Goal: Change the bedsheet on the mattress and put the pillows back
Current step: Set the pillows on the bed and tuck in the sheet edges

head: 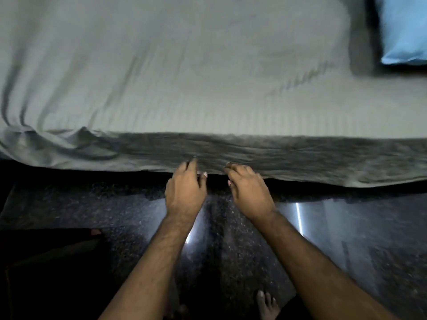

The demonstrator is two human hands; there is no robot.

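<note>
Sheet (184,72) covers the mattress top and hangs over the near side, where its lower hem (300,179) droops loose above the dark floor (346,239); a blue pillow (404,31) lies at the far right corner. Both hands reach to the hanging edge: the left hand (184,192) and right hand (250,192) have loosely curled fingers touching the cloth, though whether they pinch it I cannot tell. The fabric looks thin, light and limp, creasing easily, so it probably handles best gripped along the hem and drawn taut before tucking under.
</note>
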